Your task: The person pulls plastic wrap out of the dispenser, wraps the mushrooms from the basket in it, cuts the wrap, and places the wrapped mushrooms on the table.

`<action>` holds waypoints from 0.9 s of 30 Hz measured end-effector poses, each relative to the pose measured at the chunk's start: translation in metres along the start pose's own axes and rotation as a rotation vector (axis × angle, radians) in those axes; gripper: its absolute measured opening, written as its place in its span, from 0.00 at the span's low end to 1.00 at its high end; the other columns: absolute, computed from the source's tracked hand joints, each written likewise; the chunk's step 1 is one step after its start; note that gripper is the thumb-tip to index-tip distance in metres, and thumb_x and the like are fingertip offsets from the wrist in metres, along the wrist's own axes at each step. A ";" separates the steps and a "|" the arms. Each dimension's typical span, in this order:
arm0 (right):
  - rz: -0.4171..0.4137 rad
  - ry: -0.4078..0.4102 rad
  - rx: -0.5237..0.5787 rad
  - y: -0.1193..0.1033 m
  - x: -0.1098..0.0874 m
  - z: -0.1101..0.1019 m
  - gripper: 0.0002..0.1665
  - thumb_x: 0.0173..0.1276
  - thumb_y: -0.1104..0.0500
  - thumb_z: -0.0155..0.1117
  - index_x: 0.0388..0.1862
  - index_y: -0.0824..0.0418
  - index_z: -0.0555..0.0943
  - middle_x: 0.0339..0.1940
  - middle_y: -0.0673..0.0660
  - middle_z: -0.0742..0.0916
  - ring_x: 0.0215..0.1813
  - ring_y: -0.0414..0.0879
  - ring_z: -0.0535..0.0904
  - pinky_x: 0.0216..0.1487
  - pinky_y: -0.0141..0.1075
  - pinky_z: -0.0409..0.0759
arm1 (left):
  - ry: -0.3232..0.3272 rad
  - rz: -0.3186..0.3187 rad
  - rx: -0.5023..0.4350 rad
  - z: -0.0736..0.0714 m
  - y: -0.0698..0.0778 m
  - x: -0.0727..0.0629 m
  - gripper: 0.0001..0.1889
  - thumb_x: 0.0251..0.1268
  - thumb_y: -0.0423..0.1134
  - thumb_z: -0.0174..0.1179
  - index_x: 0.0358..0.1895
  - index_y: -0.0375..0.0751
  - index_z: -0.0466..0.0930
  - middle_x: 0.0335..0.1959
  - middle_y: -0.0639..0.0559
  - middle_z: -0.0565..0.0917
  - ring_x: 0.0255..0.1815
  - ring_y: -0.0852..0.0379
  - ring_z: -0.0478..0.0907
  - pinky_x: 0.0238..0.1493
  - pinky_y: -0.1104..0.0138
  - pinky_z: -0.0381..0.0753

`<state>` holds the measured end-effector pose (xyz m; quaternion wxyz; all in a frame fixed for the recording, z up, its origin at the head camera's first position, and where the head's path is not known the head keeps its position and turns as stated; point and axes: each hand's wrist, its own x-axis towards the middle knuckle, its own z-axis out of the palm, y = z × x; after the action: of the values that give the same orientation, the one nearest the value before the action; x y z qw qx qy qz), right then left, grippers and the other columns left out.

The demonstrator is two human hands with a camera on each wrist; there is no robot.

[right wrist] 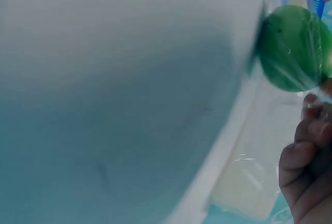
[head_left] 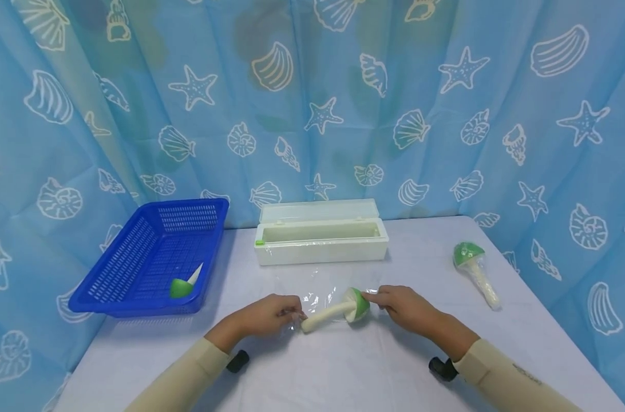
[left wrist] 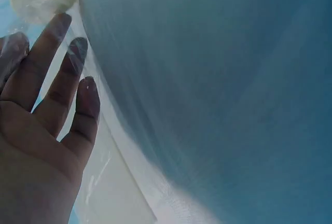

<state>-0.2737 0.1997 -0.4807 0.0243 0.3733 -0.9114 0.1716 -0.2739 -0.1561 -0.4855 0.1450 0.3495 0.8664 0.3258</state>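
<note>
Lying on the cloth-covered counter (head_left: 343,366), a toy mushroom (head_left: 338,310) with domed green cap (head_left: 362,304) and smooth cream stem (head_left: 325,315) has glossy clear film (head_left: 315,294) about it. The left hand (head_left: 271,315) pinches film beside the stem's end; the right hand (head_left: 407,308), film by the cap. Behind stands a long white box (head_left: 323,253); rightward, a wrapped mushroom (head_left: 474,272); leftward, a blue lattice basket (head_left: 137,309).

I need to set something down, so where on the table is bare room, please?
Free: between box and right mushroom; nearer, between the sleeves. Crowded: before the box, where left grip and right grip flank the middle mushroom; and far left, at the basket.
</note>
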 end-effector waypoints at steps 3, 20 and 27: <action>-0.035 0.008 -0.104 -0.002 0.009 -0.005 0.28 0.63 0.73 0.61 0.61 0.55 0.81 0.33 0.47 0.80 0.30 0.36 0.70 0.33 0.32 0.74 | 0.042 -0.037 0.047 -0.002 -0.005 0.006 0.05 0.74 0.36 0.51 0.37 0.50 0.72 0.30 0.61 0.81 0.29 0.65 0.75 0.30 0.68 0.74; -0.073 0.019 -0.237 0.024 0.040 0.004 0.27 0.65 0.71 0.60 0.62 0.54 0.79 0.33 0.46 0.78 0.27 0.39 0.70 0.32 0.33 0.75 | 0.062 -0.135 0.432 -0.017 -0.013 0.037 0.04 0.68 0.34 0.58 0.35 0.49 0.78 0.26 0.59 0.79 0.26 0.60 0.71 0.32 0.65 0.73; 0.161 -0.171 -0.054 0.021 0.044 0.006 0.30 0.75 0.59 0.54 0.75 0.54 0.63 0.51 0.54 0.85 0.54 0.49 0.81 0.55 0.46 0.76 | -0.005 -0.142 0.471 -0.021 -0.010 0.043 0.06 0.70 0.35 0.56 0.37 0.49 0.69 0.18 0.57 0.69 0.20 0.59 0.66 0.24 0.66 0.66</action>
<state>-0.3194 0.1819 -0.4853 -0.0571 0.3115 -0.9414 0.1160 -0.3197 -0.1410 -0.4777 0.0843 0.3129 0.9404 0.1029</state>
